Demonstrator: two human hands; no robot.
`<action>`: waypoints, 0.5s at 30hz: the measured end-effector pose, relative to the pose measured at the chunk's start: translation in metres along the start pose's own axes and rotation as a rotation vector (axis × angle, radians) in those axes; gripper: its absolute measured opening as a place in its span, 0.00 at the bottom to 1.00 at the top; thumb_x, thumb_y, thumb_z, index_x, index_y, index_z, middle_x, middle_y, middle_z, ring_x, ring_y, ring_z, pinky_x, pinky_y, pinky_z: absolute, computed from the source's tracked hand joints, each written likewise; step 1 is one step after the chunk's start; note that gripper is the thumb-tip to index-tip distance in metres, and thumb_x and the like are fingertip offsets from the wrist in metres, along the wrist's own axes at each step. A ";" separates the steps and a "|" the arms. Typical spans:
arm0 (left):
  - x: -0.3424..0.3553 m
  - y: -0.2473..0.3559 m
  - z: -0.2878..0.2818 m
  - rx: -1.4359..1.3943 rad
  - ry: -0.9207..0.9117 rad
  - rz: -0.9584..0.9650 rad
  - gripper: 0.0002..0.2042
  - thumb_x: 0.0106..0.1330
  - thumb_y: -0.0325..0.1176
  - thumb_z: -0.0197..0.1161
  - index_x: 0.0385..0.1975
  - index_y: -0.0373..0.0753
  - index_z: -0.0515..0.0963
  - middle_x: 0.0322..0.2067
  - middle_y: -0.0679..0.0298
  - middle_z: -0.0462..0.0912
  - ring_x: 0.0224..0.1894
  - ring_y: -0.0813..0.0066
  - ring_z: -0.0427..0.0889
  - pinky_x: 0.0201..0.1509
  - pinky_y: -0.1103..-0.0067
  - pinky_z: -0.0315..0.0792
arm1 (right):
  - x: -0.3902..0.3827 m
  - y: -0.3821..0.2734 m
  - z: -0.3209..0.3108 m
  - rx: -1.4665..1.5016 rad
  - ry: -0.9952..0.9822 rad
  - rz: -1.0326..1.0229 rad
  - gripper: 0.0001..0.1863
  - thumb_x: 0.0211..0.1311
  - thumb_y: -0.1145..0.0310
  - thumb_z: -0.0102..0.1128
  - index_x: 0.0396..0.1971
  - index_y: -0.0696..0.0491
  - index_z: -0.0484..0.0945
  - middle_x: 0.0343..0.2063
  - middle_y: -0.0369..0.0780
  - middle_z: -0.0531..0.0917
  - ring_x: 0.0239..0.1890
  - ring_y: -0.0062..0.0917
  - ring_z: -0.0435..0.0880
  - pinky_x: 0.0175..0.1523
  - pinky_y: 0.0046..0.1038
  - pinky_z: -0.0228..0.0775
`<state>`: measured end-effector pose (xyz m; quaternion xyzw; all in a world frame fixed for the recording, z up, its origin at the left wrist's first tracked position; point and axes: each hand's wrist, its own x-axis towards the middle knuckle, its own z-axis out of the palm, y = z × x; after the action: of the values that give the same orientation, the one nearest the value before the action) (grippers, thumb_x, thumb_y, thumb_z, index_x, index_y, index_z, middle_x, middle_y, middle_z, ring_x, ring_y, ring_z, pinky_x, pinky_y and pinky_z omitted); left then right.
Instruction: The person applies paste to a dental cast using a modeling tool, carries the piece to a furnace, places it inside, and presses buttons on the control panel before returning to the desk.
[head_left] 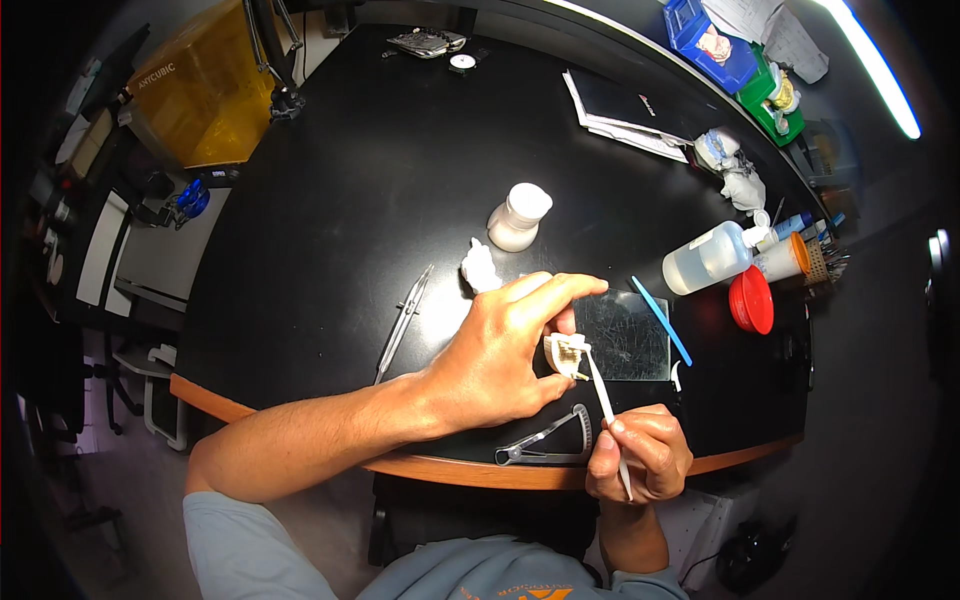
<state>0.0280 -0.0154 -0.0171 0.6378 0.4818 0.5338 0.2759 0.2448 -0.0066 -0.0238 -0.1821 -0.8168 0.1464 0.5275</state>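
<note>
My left hand [505, 355] pinches a small cream dental cast [566, 352] between fingers and thumb near the desk's front. My right hand [645, 455] grips a slim white plastic instrument [604, 400], its upper tip touching the cast's right side. Behind them lies a scratched glass slab [630, 350] with a blue stick [660, 320] across its right part. A metal caliper [545, 445] rests below the cast, and metal tweezers [405, 320] lie left of my hand. Crumpled white material [478, 265] and a white jar [515, 225] are farther back.
The black desk [330, 200] has a wooden edge. On its right are a clear bottle [705, 260], red lid [752, 300], cups and white casts [715, 150]. Papers [620, 130] lie at the back; blue and green bins [710, 50] sit beyond. A yellow-covered machine [200, 90] stands left.
</note>
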 end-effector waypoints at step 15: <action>0.000 0.001 -0.001 0.009 -0.003 0.005 0.32 0.48 0.19 0.72 0.59 0.35 0.78 0.35 0.60 0.81 0.38 0.74 0.85 0.47 0.77 0.84 | 0.000 0.001 0.001 -0.015 -0.012 0.001 0.11 0.52 0.80 0.71 0.36 0.57 0.82 0.28 0.40 0.83 0.23 0.26 0.86 0.28 0.24 0.79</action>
<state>0.0273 -0.0153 -0.0162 0.6412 0.4823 0.5311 0.2725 0.2441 -0.0053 -0.0247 -0.1855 -0.8210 0.1413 0.5211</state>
